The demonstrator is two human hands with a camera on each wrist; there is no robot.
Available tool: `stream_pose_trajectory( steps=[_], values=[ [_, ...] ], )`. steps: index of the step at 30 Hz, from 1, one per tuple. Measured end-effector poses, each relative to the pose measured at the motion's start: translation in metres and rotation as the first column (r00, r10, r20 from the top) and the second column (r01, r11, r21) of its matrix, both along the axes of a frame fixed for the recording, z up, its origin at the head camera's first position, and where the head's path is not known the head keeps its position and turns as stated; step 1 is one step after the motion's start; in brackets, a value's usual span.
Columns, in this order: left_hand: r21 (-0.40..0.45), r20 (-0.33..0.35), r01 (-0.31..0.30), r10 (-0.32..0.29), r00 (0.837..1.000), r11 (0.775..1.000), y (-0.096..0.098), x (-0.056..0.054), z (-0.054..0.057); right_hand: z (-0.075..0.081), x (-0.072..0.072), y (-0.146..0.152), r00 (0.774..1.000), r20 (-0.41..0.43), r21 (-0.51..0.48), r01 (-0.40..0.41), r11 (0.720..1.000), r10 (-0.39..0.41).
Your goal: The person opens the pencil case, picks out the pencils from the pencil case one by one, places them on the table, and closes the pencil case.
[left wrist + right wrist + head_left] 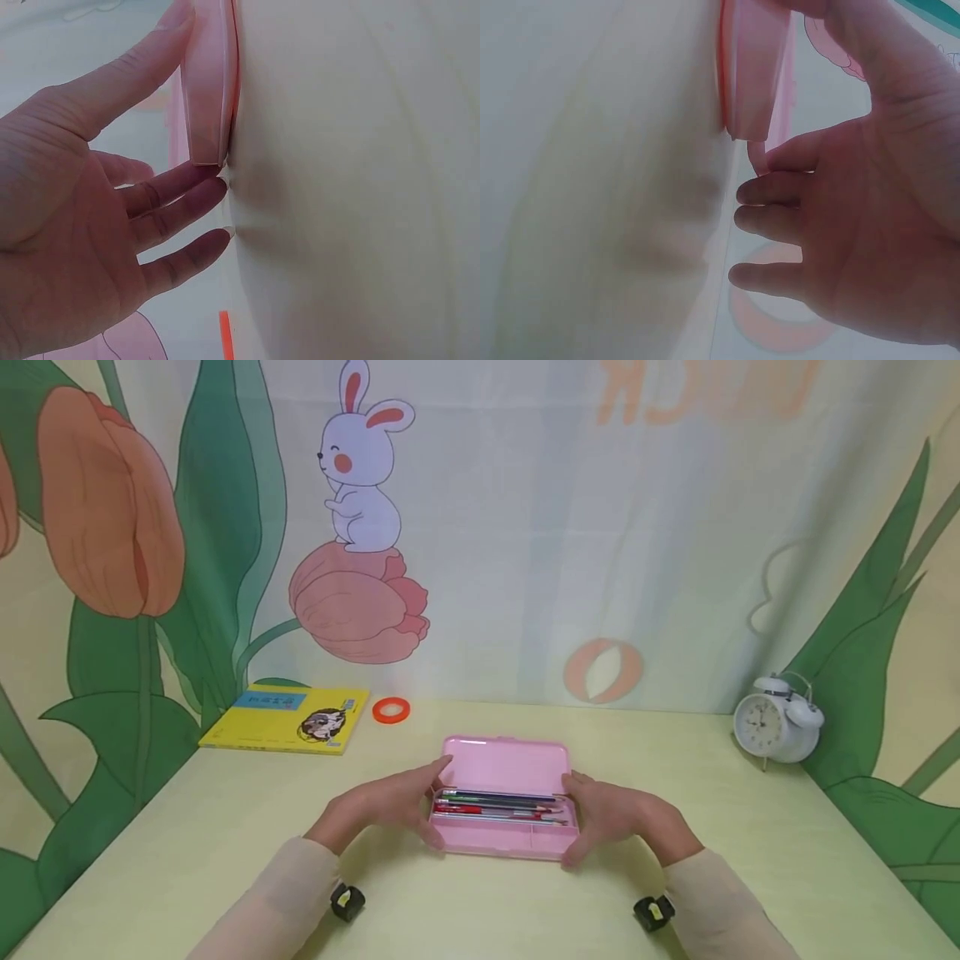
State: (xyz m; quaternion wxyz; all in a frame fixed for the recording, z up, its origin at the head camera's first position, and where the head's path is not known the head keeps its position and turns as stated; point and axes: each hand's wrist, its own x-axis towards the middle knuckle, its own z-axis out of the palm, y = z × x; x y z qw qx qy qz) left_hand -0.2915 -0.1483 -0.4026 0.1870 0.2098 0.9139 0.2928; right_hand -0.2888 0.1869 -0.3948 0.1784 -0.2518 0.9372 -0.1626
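A pink pencil case (480, 838) lies with its lid (506, 764) tipped back on the far side. Inside it are several pencils (498, 797) and a red pen (457, 809), lying lengthwise behind a divided front strip. My left hand (390, 800) holds the case's left end, thumb at the near corner and fingers round the far side. At the right end my right hand (611, 814) grips it the same way. Both wrist views show the case's end wall (208, 90) between thumb and fingers, with the lower fingers spread near the tabletop.
A yellow book (277, 727) lies at the back left, beside an orange ring (392, 710). Toward the back right stands a white alarm clock (776, 722). A printed curtain (510, 568) hangs behind the pale yellow table (487, 910).
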Motion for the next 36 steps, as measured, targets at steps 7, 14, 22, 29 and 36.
stream_pose_trajectory(
  steps=[7,14,22,29,36],
  values=[
    [-0.100,-0.056,0.047,-0.053,0.997,0.994,0.003,-0.001,0.003,0.002,0.002,0.000,1.000,0.002,0.027,0.014,1.000,-0.014],
    [-0.113,-0.057,0.055,-0.062,0.996,0.992,0.000,-0.001,-0.002,0.000,0.000,0.000,1.000,0.005,0.025,0.015,1.000,-0.015],
    [-0.104,-0.052,0.057,-0.062,0.997,0.993,0.000,0.000,-0.004,0.004,0.001,0.002,1.000,-0.028,0.020,-0.012,1.000,0.013],
    [-0.121,-0.084,0.086,-0.096,0.992,0.989,0.000,-0.001,-0.001,0.024,0.006,0.002,0.986,-0.168,-0.041,-0.026,0.999,0.018],
    [-0.124,-0.069,0.083,-0.092,0.993,0.989,-0.001,-0.002,-0.002,0.024,0.005,-0.016,0.956,-0.288,-0.075,-0.079,0.994,0.054]
  ],
)
